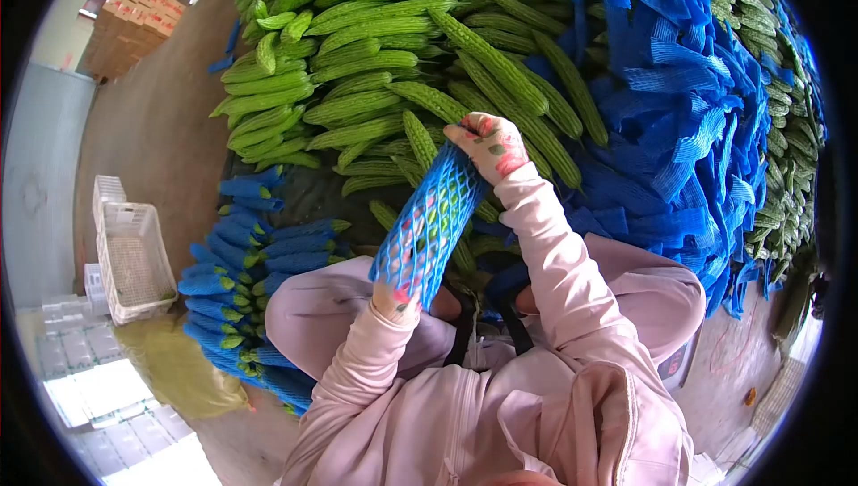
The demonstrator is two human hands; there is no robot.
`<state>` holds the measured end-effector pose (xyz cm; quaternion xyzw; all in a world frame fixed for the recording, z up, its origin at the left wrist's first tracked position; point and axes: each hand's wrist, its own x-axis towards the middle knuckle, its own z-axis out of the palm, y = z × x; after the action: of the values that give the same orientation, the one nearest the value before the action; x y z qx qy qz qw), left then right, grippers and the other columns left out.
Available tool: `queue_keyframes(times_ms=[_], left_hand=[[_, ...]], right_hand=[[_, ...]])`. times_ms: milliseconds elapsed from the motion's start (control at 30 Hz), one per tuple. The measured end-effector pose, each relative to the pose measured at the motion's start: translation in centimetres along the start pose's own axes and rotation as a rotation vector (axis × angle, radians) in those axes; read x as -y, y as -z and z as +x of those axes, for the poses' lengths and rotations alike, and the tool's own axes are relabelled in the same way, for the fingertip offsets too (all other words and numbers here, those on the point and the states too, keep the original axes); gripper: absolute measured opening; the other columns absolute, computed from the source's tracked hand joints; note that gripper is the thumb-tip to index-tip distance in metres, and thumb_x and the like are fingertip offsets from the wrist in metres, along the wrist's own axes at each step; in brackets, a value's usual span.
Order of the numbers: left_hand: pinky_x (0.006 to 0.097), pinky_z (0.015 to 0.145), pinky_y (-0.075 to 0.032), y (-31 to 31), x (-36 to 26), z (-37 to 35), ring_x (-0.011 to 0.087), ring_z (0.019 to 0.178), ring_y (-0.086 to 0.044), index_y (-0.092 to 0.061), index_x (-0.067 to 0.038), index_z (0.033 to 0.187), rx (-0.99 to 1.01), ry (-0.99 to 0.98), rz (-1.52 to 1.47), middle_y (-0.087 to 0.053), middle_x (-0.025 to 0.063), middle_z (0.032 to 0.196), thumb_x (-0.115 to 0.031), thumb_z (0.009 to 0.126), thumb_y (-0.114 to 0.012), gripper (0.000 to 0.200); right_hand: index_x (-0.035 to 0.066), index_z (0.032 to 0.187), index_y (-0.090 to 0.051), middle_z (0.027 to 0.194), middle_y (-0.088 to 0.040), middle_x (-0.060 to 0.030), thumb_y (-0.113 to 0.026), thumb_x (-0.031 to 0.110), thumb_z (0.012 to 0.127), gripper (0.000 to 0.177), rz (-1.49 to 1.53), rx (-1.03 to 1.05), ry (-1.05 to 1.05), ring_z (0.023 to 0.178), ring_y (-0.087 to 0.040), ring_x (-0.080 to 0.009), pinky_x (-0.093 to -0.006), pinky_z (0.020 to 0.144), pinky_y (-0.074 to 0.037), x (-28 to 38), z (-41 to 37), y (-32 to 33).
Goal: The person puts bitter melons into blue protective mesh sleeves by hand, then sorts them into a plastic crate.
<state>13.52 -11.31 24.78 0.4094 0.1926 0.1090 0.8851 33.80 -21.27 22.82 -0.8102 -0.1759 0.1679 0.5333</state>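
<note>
A blue mesh sleeve (433, 209) stretches slantwise between my two hands. My left hand (404, 249), in a flower-patterned glove, is inside its lower end, fingers partly hidden by the mesh. Green shows through the net above those fingers and looks like a bitter gourd (453, 184). At the upper end, my right hand (490, 145), gloved the same way, has its fingers closed on the sleeve's edge. Bare bitter gourds (366, 57) lie heaped just beyond my hands, some reaching close to the right one.
Loose blue mesh sleeves (679, 129) are piled at the right. Blue-wrapped gourds (223, 276) lie in rows beside my left knee. Further left are a white plastic crate (134, 258) and a yellowish sack (179, 365). More gourds (778, 164) line the far right; stacked cartons (134, 26) stand at the back left.
</note>
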Motion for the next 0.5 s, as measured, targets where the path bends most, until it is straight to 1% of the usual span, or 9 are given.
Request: queue_keyframes(times_ms=[100, 133, 167, 233, 267, 333, 400, 433, 500], left_hand=[[0.0332, 0.104, -0.037, -0.3, -0.2, -0.3, 0.0203, 0.121, -0.049, -0.044, 0.002, 0.132, -0.040, 0.077, -0.156, -0.047, 0.0113, 0.135, -0.003, 0.087, -0.054, 0.046], [0.0353, 0.104, -0.037, -1.3, -0.3, -0.6, 0.0227, 0.121, -0.049, -0.045, 0.002, 0.131, 0.028, -0.116, 0.193, -0.048, 0.0111, 0.134, 0.000, 0.085, -0.056, 0.047], [0.0353, 0.104, -0.037, -1.5, -0.5, -0.7, 0.0227, 0.121, -0.049, -0.045, 0.002, 0.131, 0.030, -0.116, 0.193, -0.048, 0.0111, 0.134, 0.000, 0.085, -0.056, 0.047], [0.0357, 0.105, -0.035, -1.9, -1.0, -0.7, 0.0232, 0.123, -0.046, -0.045, 0.001, 0.132, 0.044, -0.146, 0.091, -0.046, 0.0116, 0.135, 0.007, 0.086, -0.049, 0.046], [0.0367, 0.106, -0.033, -2.7, -1.6, -0.7, 0.0240, 0.123, -0.046, -0.045, 0.001, 0.131, 0.009, -0.100, 0.049, -0.046, 0.0128, 0.135, 0.006, 0.086, -0.049, 0.046], [0.0372, 0.106, -0.033, -2.6, -1.7, -0.5, 0.0241, 0.123, -0.046, -0.046, 0.001, 0.131, -0.006, -0.094, 0.000, -0.046, 0.0129, 0.134, 0.006, 0.085, -0.050, 0.046], [0.0368, 0.106, -0.033, -2.9, -1.8, -0.5, 0.0248, 0.122, -0.047, -0.047, 0.003, 0.130, -0.022, -0.090, -0.045, -0.047, 0.0126, 0.134, 0.005, 0.085, -0.051, 0.045], [0.0368, 0.106, -0.033, -2.9, -1.6, -0.5, 0.0248, 0.122, -0.047, -0.047, 0.003, 0.130, -0.022, -0.091, -0.045, -0.047, 0.0126, 0.134, 0.005, 0.085, -0.051, 0.045], [0.0349, 0.104, -0.035, -2.4, -0.9, -0.9, 0.0245, 0.120, -0.048, -0.049, 0.002, 0.128, -0.089, -0.213, 0.313, -0.050, 0.0126, 0.131, 0.003, 0.087, -0.052, 0.042]], right_hand=[[0.002, 0.085, -0.066, 0.064, -0.057, -0.0042, -0.067, 0.026, 0.081, 0.025, -0.062, -0.083, 0.008, 0.059, -0.049, -0.0110, -0.0276, 0.060, -0.043, -1.3, 1.0, 0.4], [0.002, 0.085, -0.066, 0.064, -0.057, -0.0042, -0.067, 0.026, 0.081, 0.025, -0.062, -0.084, 0.009, 0.059, -0.049, -0.0110, -0.0276, 0.060, -0.043, -1.8, 1.2, 0.6], [0.002, 0.086, -0.066, 0.064, -0.058, -0.0049, -0.067, 0.026, 0.081, 0.024, -0.106, -0.111, 0.008, 0.060, -0.051, -0.0120, -0.0280, 0.061, -0.044, -2.2, 1.4, 0.7], [0.002, 0.087, -0.066, 0.065, -0.059, -0.0057, -0.067, 0.025, 0.081, 0.024, -0.149, -0.140, 0.007, 0.060, -0.052, -0.0130, -0.0284, 0.061, -0.044, -2.7, 1.6, 1.0], [0.001, 0.086, -0.066, 0.065, -0.059, -0.0069, -0.067, 0.024, 0.081, 0.024, -0.133, -0.142, -0.010, 0.060, -0.053, -0.0148, -0.0287, 0.062, -0.044, -2.7, 1.7, 1.2], [0.001, 0.085, -0.066, 0.065, -0.060, -0.0081, -0.066, 0.024, 0.081, 0.023, -0.115, -0.145, -0.030, 0.061, -0.055, -0.0165, -0.0291, 0.063, -0.045, -2.4, 1.5, 1.4], [0.005, 0.088, -0.065, 0.082, -0.065, -0.0148, -0.067, 0.031, 0.078, 0.028, -0.181, -0.154, -0.064, 0.072, -0.062, -0.0294, -0.0348, 0.067, -0.048, -1.9, 1.0, 1.7], [0.005, 0.088, -0.065, 0.082, -0.065, -0.0148, -0.067, 0.031, 0.078, 0.028, -0.181, -0.153, -0.064, 0.072, -0.062, -0.0294, -0.0348, 0.067, -0.048, -2.0, 0.6, 1.7], [0.003, 0.099, -0.063, 0.090, -0.063, -0.0126, -0.066, 0.023, 0.082, 0.027, -0.195, -0.414, 0.149, 0.073, -0.058, -0.0197, -0.0301, 0.066, -0.047, -2.4, -0.8, 1.6]])
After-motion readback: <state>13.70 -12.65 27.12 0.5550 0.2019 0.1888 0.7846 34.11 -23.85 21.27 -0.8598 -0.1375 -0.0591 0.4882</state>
